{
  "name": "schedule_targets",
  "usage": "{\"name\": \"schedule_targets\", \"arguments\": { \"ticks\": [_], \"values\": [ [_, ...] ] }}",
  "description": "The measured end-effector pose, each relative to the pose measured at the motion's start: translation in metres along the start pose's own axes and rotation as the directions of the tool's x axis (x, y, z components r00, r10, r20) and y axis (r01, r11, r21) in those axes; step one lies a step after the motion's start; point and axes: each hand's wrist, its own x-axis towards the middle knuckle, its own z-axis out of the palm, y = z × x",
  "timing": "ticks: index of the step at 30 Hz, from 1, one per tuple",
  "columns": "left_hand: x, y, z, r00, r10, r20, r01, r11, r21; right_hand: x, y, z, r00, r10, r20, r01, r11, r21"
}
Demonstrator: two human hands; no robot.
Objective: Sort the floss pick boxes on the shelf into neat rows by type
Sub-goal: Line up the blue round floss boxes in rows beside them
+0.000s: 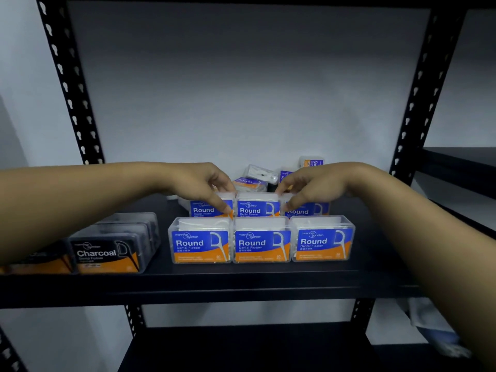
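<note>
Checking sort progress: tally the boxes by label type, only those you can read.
Round: 6, in two rows of 3
Charcoal: at least 2; left ones blurred or hidden
Smooth: at least 2, unsorted at back; others there unreadable
Total: at least 10

Round boxes (pixel 261 240): clear, blue-orange labels, white lettering. Charcoal box (pixel 107 249): black-orange label. Shelf (pixel 241 283): black.

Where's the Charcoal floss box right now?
In the head view, the Charcoal box stands at the shelf's front left, left of the front row of Round boxes.
</note>
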Motion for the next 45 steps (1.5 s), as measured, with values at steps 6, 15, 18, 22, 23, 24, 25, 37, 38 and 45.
{"name": "schedule_targets", "arguments": {
  "ticks": [6,15,18,22,23,24,25,37,38,45],
  "values": [
    [-0.004,0.007,0.012,1.0,-0.015,0.007,0.016,0.989,-0.144,-0.007,-0.015,0.01,0.998,0.02,-0.055,-0.023,0.998,-0.064],
    [-0.027,0.023,0.018,0.999,-0.046,0.021,0.049,0.987,-0.152,-0.022,-0.013,0.014,0.999,0.032,-0.018,-0.032,0.999,-0.022],
    [-0.033,0.027,0.02,0.998,-0.063,0.014,0.065,0.985,-0.159,-0.028,-0.014,0.017,1.0,0.028,-0.009,-0.028,0.999,-0.021],
    [-0.041,0.034,0.026,0.997,-0.082,0.005,0.082,0.982,-0.173,-0.038,-0.016,0.019,1.0,0.013,0.007,-0.013,0.999,-0.041],
    [-0.044,0.037,0.027,0.997,-0.08,-0.002,0.078,0.981,-0.18,-0.04,-0.017,0.02,1.0,0.005,-0.006,-0.005,0.999,-0.04],
    [-0.048,0.04,0.029,0.997,-0.076,-0.007,0.073,0.98,-0.187,-0.044,-0.019,0.021,1.0,-0.012,-0.018,0.012,0.999,-0.046],
    [-0.052,0.043,0.03,0.997,-0.071,-0.008,0.068,0.98,-0.189,-0.048,-0.021,0.022,0.999,-0.026,-0.029,0.024,0.998,-0.056],
    [-0.067,0.056,0.075,0.941,0.013,-0.338,0.096,0.947,0.306,-0.073,-0.036,0.054,0.98,-0.047,-0.193,0.015,0.987,-0.162],
    [-0.065,0.054,0.08,0.925,0.042,-0.379,0.091,0.94,0.327,-0.074,-0.036,0.058,0.976,-0.058,-0.209,0.024,0.986,-0.165],
    [-0.064,0.055,0.091,0.86,0.062,-0.507,0.137,0.928,0.346,-0.07,-0.033,0.086,0.89,-0.118,-0.441,0.009,0.97,-0.242]
  ]
}}
